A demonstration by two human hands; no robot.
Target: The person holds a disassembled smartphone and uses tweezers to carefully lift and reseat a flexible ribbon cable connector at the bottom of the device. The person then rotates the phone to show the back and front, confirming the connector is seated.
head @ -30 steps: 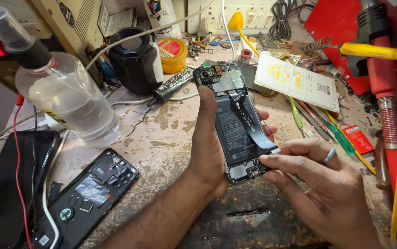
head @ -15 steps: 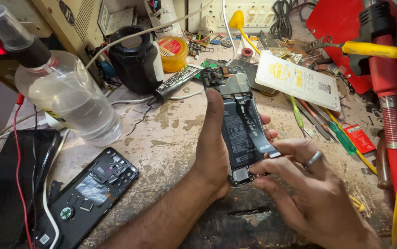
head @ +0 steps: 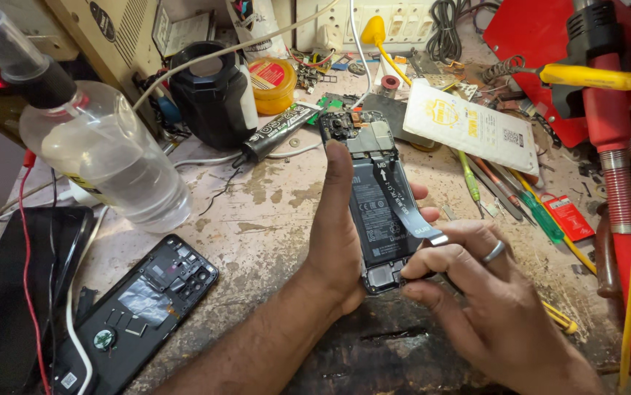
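My left hand (head: 337, 234) grips an opened smartphone (head: 375, 197) with its back cover off, showing the black battery and circuit boards. My thumb lies along the phone's left edge. A dark flat ribbon cable (head: 403, 205) runs diagonally over the battery. My right hand (head: 491, 307), wearing a ring, pinches at the phone's lower right corner beside the cable's loose end. Whether it holds a small tool is hidden by the fingers.
A black phone back cover (head: 140, 307) lies at lower left. A clear liquid bottle (head: 103, 153) stands left, a black cylinder (head: 209, 95) and glue tube (head: 279, 130) behind. A white packet (head: 469, 124), screwdrivers (head: 520, 197) and a red-yellow hose tool (head: 623, 175) crowd the right.
The phone has tilted slightly and shifted right in my left hand. My right hand moved up to its lower right corner, fingers closing at the cable's end.
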